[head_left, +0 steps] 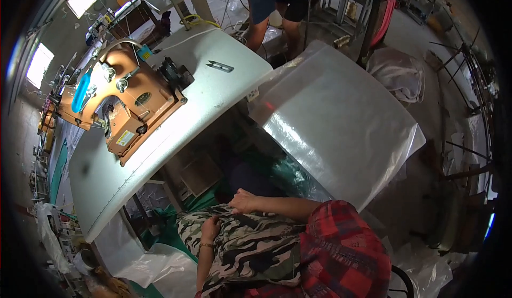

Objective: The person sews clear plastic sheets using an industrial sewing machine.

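Note:
Both my hands are over my lap, on camouflage cloth. My left hand, with a band at the wrist, rests on its left part with fingers curled in. Further right, my right hand is closed and touches the cloth's upper edge. Whatever either hand may hold is hidden. Beyond them, an orange-brown sewing machine stands on a pale worktable, its lamp lit beside a blue part. A pair of thread snips lies on the tabletop, away from both hands.
Clear plastic sheeting covers a surface to the right of the table. Another person bends down behind the table. A wooden box sits in shadow underneath. A white bundle lies at far right, and plastic film hangs at lower left.

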